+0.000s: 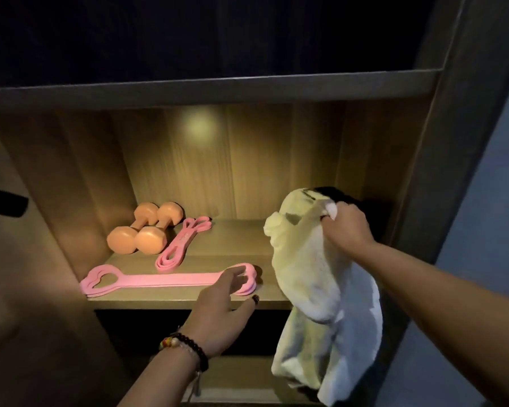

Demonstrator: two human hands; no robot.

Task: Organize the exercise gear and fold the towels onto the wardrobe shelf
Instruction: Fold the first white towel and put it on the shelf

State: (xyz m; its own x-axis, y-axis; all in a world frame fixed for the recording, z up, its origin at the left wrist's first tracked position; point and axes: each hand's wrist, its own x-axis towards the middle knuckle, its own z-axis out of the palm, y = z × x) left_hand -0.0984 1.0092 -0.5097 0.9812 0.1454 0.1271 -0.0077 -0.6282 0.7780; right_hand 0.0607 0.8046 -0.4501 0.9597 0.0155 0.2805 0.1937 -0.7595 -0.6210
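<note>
right hand [346, 227] gripping white towel [323, 292], left hand [221, 304] fingers extended on pink stretch band [165, 279]

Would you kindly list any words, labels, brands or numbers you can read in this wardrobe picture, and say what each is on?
None can be read.
Folded pink band: a faint mark midway along it, too blurred to read.
Dumbbells, long pink strap, white towel: no text visible.
</note>
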